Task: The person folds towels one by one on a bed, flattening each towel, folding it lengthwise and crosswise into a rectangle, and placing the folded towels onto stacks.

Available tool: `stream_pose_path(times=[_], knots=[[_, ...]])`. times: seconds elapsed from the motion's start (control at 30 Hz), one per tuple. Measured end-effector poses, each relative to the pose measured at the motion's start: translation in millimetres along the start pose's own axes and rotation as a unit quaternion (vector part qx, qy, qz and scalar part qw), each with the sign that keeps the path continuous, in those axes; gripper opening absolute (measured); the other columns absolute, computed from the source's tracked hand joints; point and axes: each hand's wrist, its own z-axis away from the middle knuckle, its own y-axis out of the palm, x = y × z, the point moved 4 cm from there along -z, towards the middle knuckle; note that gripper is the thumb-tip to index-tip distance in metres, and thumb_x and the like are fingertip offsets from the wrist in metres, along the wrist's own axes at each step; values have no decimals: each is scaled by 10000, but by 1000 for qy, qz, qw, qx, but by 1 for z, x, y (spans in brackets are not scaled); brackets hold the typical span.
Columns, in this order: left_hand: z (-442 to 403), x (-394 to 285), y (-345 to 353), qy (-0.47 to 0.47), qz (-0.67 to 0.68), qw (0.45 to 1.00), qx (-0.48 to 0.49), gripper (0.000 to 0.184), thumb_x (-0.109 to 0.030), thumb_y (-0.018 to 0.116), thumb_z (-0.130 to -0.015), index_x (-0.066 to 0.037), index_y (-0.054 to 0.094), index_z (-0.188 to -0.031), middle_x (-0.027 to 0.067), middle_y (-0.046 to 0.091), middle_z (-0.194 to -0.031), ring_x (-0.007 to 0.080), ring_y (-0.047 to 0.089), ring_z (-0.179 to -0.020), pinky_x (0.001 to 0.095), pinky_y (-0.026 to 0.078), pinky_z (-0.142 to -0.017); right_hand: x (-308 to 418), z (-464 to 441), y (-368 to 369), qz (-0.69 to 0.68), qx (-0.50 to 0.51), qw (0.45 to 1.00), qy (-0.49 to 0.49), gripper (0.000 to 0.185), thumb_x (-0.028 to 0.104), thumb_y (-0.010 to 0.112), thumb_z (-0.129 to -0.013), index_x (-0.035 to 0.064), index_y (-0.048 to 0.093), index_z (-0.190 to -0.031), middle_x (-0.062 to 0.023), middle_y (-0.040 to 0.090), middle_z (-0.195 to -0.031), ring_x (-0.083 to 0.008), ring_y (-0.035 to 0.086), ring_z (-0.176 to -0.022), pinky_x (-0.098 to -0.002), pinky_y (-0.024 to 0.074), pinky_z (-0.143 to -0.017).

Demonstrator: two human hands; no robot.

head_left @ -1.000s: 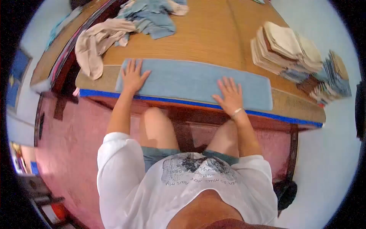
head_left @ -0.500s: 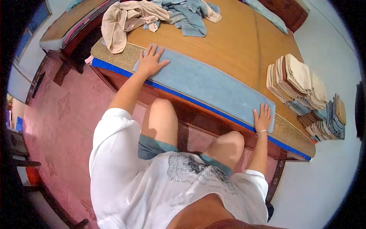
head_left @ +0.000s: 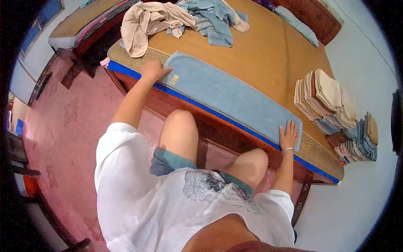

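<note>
A long blue towel (head_left: pixel 231 96) lies flat along the near edge of the wooden bed-like surface (head_left: pixel 260 54), with yellow letters near its left end. At that left end, my left hand (head_left: pixel 154 70) has its fingers curled, with thumb and fingertips at the towel's edge. My right hand (head_left: pixel 289 135), a bracelet on its wrist, rests flat with fingers spread on the towel's right end.
Crumpled beige cloth (head_left: pixel 140 31) and blue cloth (head_left: pixel 214 23) lie at the back left. Folded towels (head_left: pixel 327 92) are stacked at the right, with more folded cloths (head_left: pixel 365 134) beside them. A pillow (head_left: pixel 296 25) lies at the far end.
The view has turned. My right hand has slid to the towel's right end. My left hand has gone from lying flat to curled at the left edge, where yellow letters now show.
</note>
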Motion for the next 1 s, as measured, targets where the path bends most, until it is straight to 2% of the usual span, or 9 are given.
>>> stream_pose_path(times=[0.23, 0.37, 0.43, 0.5, 0.57, 0.63, 0.8, 0.87, 1.0], knots=[[-39, -2, 23, 53, 60, 997, -17, 456, -468, 579, -750, -32, 653, -864, 158, 643, -888, 272, 619, -833, 381, 471, -718, 3, -3, -13, -43, 28, 999, 8, 624, 473, 459, -841, 96, 351, -1326, -119, 273, -1406, -297, 221, -1304, -463, 154, -1047], [-41, -21, 17, 82, 356, 931, 8, 400, -334, 623, -724, -12, 612, -961, 172, 626, -904, 276, 608, -813, 369, 467, -739, 34, -20, -43, -276, -26, 957, -88, 584, 326, 603, -792, -15, 436, -1235, -213, 396, -1302, -331, 396, -1192, -352, 306, -998], [-25, -53, 9, 105, 419, 902, -2, 381, -279, 647, -717, -3, 592, -973, 165, 622, -899, 255, 600, -808, 352, 465, -734, 76, -29, -47, -479, 58, 870, -106, 579, 354, 588, -809, -17, 442, -1228, -175, 444, -1273, -269, 486, -1113, -339, 385, -934], [1, -99, -3, 249, 458, 851, -63, 370, -214, 661, -708, -5, 561, -996, 143, 613, -900, 225, 581, -829, 336, 461, -735, 139, -18, -80, -613, 181, 766, -69, 559, 381, 576, -824, -11, 466, -1207, -143, 509, -1205, -215, 544, -1026, -321, 449, -842], [49, -145, -16, 259, 419, 870, -27, 303, -148, 639, -759, -33, 550, -1025, 77, 607, -884, 169, 569, -782, 303, 466, -695, 185, -16, -84, -717, 281, 638, -7, 521, 385, 507, -872, 38, 435, -1254, -135, 517, -1183, -187, 527, -1047, -342, 449, -845], [72, -180, -2, 379, 407, 829, -64, 294, -135, 634, -757, -21, 558, -1017, 106, 615, -921, 183, 577, -836, 311, 462, -727, 212, -24, -67, -776, 352, 522, 36, 486, 416, 498, -870, 42, 490, -1179, -102, 562, -1095, -171, 569, -950, -333, 473, -805], [151, -213, 22, 419, 406, 808, -79, 293, -119, 624, -756, -33, 547, -1025, 160, 588, -956, 290, 571, -884, 345, 462, -734, 219, -56, -27, -759, 261, 596, -2, 215, 178, 597, -784, 15, 586, -926, -84, 607, -849, -176, 585, -714, -315, 485, -607], [188, -213, 18, 496, 331, 777, -199, 297, -153, 640, -748, -49, 542, -1008, 144, 568, -966, 318, 551, -868, 385, 452, -754, 209, -59, -41, -752, 240, 611, 56, 146, 80, 567, -737, -1, 602, -854, -83, 606, -783, -173, 583, -684, -312, 473, -583], [201, -241, 57, 595, 265, 758, -35, 375, -248, 612, -777, -44, 522, -1079, 156, 560, -1045, 345, 516, -985, 394, 414, -855, 197, -67, -96, -769, 160, 619, 28, 149, 84, 549, -739, -15, 596, -840, -78, 600, -763, -167, 583, -692, -319, 477, -583]])
